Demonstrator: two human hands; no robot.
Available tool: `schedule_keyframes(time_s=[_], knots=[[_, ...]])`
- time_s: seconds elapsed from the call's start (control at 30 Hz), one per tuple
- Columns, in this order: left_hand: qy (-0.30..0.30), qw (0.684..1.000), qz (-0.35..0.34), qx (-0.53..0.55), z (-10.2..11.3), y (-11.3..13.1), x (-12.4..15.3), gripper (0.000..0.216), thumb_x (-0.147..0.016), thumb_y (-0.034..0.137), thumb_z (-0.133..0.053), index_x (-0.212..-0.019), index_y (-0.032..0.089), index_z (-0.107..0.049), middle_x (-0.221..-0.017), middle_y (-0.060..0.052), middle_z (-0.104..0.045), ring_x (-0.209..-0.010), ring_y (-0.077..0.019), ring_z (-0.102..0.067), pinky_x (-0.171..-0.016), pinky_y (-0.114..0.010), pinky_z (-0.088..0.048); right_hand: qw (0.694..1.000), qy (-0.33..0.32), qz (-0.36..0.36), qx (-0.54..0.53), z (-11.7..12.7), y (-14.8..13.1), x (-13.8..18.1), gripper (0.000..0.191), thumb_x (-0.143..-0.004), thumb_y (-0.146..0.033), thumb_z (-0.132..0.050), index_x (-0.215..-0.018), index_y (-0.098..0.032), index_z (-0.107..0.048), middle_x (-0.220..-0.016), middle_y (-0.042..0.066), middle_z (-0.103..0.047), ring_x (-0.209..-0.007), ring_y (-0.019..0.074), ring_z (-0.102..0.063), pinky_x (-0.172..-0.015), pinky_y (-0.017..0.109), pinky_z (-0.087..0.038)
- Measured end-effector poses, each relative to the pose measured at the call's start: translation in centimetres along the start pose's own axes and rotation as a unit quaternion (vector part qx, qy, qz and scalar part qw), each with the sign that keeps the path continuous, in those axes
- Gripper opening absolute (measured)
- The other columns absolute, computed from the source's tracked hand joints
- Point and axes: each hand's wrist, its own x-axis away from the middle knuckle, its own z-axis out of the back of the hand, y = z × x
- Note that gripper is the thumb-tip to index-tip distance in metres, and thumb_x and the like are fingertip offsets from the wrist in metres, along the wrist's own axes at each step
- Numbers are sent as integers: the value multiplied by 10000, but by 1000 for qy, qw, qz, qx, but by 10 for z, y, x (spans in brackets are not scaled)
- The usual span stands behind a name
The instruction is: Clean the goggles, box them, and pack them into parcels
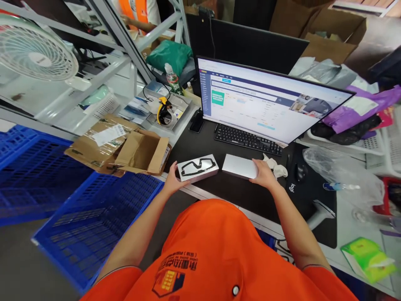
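My left hand (pixel 174 179) grips the left end of a white box with a black looping outline printed on its lid (pixel 198 168). In my right hand (pixel 264 173) is the right end of a plain white box (pixel 239 165). Both boxes are at the front of the black desk mat (pixel 233 190), side by side with a narrow gap between them. Behind them is a black keyboard (pixel 247 139) beneath the lit monitor (pixel 266 100). Crumpled white gloves or cloth (pixel 277 167) lie just beyond my right hand.
Opened cardboard boxes (pixel 140 150) stand at the left, above blue crates (pixel 103 221). A tape dispenser (pixel 164 113) sits in a tray. To the right are a mouse (pixel 300 171), a barcode scanner (pixel 321 213), clear plastic (pixel 341 171) and a green tissue pack (pixel 366 257).
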Motion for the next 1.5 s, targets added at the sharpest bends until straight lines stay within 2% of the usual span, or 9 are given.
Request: schedule_keyframes(time_s=[0.23,0.6,0.67,0.77,0.83,0.97,1.1,1.27,1.5], knots=[[123,977,-124,-122,-13,78,-5,1061,-605,409,-856,-1488,167,-320,-1454,-191,-453,-1371,-377,-430,-1186,-543,-314,972,209,-2,112,-1,-28,36,840,-751,-348,-685,-1497,-167,-345,-1401,191,-486,-1318,372,-438,-1115,573,-369],[-13,961,-123,-247,-23,130,-32,1191,-636,421,-825,-1583,154,-154,-1593,-244,-221,-1429,-466,-302,-1136,-596,-352,902,264,113,323,-91,-21,95,502,-933,-104,-500,-1399,-282,-559,-1305,98,-646,-1237,238,-552,-1167,471,-309],[-67,948,-145,-275,-13,132,-33,1248,-587,392,-864,-1592,182,-155,-1623,-236,-161,-1401,-488,-335,-1105,-599,-385,904,249,129,322,-103,-22,108,449,-949,-130,-524,-1369,-273,-596,-1280,89,-677,-1207,221,-574,-1178,446,-271],[-105,937,-168,-288,0,129,-39,1104,-640,294,-835,-1573,223,-249,-1531,-196,-351,-1308,-418,-479,-1064,-524,-454,918,220,149,296,-106,-30,122,384,-966,-184,-555,-1339,-246,-619,-1257,76,-704,-1191,197,-593,-1196,412,-218],[-77,949,-138,-271,4,125,-44,945,-716,289,-789,-1536,226,-324,-1396,-161,-473,-1233,-359,-558,-1023,-465,-500,932,205,147,258,-101,-38,125,342,-972,-205,-556,-1302,-241,-637,-1220,65,-721,-1173,190,-607,-1199,415,-210],[23,972,-90,-214,2,118,-48,834,-666,356,-850,-1387,189,-466,-1406,-163,-441,-1275,-347,-539,-1034,-434,-510,970,156,95,158,-76,-51,108,266,-966,-216,-522,-1186,-222,-672,-1150,67,-721,-1227,226,-575,-1167,452,-290],[57,982,-76,-165,-11,118,-41,913,-624,353,-884,-1394,176,-426,-1297,-145,-520,-1277,-343,-531,-1059,-461,-490,975,116,-44,185,-46,-59,74,620,-839,-261,-684,-1415,-128,-497,-1389,188,-557,-1301,339,-480,-1054,466,-402],[140,982,16,-122,-32,126,-32,1034,-649,415,-878,-1485,172,-321,-1346,-182,-448,-1226,-353,-558,-975,-488,-534,968,-2,-84,236,-35,-72,55,890,-693,-413,-848,-1448,-140,-464,-1124,150,-655,-1011,319,-579,-865,414,-456],[150,969,59,-189,-46,138,-41,1030,-700,467,-834,-1510,143,-286,-1361,-212,-416,-1210,-377,-561,-937,-490,-549,973,-62,44,220,-68,-94,69,324,-947,-249,-625,-1267,-203,-610,-1075,87,-668,-960,210,-636,-865,380,-525]])
